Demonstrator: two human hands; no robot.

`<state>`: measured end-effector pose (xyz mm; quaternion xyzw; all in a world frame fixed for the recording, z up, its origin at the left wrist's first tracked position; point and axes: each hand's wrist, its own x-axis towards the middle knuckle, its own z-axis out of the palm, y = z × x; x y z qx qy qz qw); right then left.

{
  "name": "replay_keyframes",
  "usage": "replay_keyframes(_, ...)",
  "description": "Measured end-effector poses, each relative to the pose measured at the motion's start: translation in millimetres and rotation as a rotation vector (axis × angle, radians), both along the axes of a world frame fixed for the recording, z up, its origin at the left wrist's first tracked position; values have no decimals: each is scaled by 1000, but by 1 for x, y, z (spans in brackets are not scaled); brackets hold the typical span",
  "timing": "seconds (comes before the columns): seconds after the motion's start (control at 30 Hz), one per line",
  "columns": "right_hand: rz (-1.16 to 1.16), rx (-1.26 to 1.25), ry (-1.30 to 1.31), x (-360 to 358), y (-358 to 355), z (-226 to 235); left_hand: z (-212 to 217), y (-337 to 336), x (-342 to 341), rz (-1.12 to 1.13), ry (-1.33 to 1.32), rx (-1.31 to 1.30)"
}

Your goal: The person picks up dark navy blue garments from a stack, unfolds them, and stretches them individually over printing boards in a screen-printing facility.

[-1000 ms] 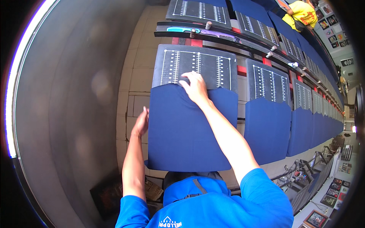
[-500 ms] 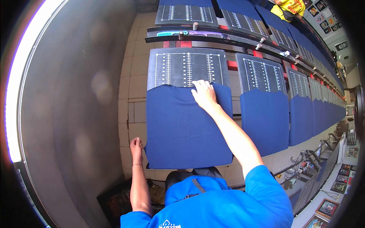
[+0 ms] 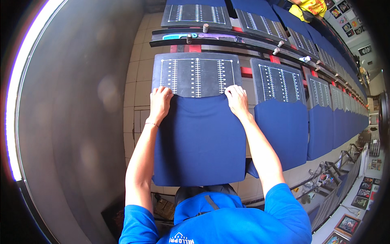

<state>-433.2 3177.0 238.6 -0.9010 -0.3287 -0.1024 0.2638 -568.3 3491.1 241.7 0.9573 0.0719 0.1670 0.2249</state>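
Navy-blue fabric lies flat over the near part of a dark grey platen, a board marked with white ruler lines, and its top edge runs across the board between the two hands. Left hand rests at the upper left corner of the cloth, fingers curled down onto the fabric's edge and pinching it against the board. Right hand sits at the upper right corner in the same way, fingers bent over the edge and gripping the cloth. Both forearms run from the lower edge up along the two sides of the fabric, and the person's blue shirt fills the bottom of the view. The lower edge of the cloth hangs just past the near end of the board, above a tiled floor. To the right, a second platen of the same kind carries another blue piece covering its near half, and further boards with blue cloth follow in a row curving off to the right. Beyond the near board a dark rail crosses the scene, with a teal-and-purple tool lying on it and more ruled boards behind. Framed pictures lean at the lower right.
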Motion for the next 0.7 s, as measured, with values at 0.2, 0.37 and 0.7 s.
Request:
replay_keyframes(0.2,-25,69,141,1,-4,0,8,3,6,-20,1,-167)
replay_keyframes(0.37,27,-47,103,7,-2,1,5,5,11,-67,17,-55)
replay_keyframes(0.7,-109,-102,-51,8,-8,7,11,-16,5,-19,-74,207)
